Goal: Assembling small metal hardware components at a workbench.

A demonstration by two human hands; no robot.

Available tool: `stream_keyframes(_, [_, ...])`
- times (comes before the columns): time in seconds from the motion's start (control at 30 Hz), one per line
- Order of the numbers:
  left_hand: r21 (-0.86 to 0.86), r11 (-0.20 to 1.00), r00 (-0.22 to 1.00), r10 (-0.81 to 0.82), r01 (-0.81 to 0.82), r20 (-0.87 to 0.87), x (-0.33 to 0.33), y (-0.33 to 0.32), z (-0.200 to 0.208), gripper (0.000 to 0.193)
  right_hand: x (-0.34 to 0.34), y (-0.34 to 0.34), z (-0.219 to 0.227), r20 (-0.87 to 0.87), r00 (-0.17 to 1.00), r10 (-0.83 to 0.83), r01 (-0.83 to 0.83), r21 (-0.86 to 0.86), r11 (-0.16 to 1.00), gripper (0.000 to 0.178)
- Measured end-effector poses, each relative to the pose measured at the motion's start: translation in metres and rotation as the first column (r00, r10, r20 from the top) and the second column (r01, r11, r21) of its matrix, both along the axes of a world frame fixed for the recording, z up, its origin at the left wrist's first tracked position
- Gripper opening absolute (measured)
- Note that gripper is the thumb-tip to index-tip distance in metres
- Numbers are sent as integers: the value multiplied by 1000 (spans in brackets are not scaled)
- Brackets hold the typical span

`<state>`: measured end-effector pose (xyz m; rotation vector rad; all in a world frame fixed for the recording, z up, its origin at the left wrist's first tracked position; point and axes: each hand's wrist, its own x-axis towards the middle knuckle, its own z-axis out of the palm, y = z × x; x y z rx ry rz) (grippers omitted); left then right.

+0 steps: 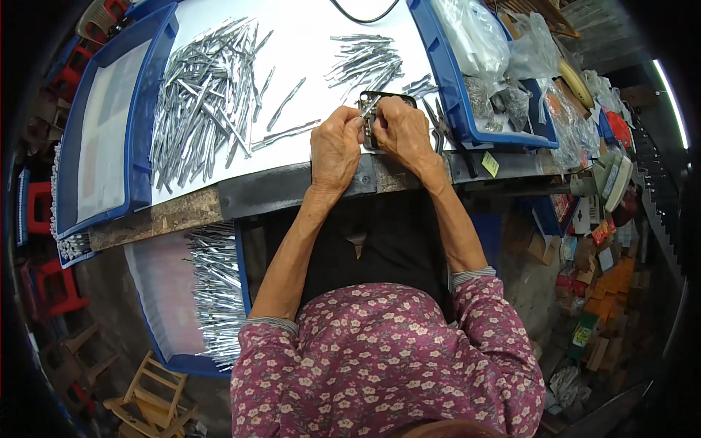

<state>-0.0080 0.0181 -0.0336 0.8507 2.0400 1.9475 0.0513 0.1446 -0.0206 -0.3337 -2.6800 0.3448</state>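
My left hand (336, 150) and my right hand (404, 135) meet near the table's front edge, fingers pinched together. Between their fingertips they grip a slim silvery metal strip (371, 106), its lower part hidden by the fingers. Beneath them sits a small dark metal fixture (372, 95), mostly covered by the right hand. Black-handled pliers (440, 128) lie just right of that hand. A large heap of silvery metal strips (208, 98) spreads to the left, with a smaller pile (365, 60) beyond the hands. A few loose strips (286, 104) rest between the two piles.
A blue tray (137, 109) stands at the table's left end. Another blue tray (438, 69), holding plastic bags (475, 36), is on the right. Below the table at left, a blue bin (179, 361) holds many strips. A wooden stool (157, 394) stands on the floor.
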Motion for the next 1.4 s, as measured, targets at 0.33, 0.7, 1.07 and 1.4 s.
stream_keyframes(0.33, [5,999,996,-37,36,86,2,-4,7,11,7,-11,6,-146,983,-113,45,-405,913,6])
stream_keyframes(0.7, [135,990,981,-53,27,188,1,-7,9,11,8,-32,17,-293,934,-204,-182,-882,434,12])
stream_keyframes(1.07, [280,960,926,-129,27,354,-10,-11,10,12,-6,-42,14,-347,922,-173,-227,-845,484,12])
stream_keyframes(1.4, [387,921,871,-218,35,440,-4,-15,9,14,0,-50,13,-363,921,-144,-209,-769,604,6])
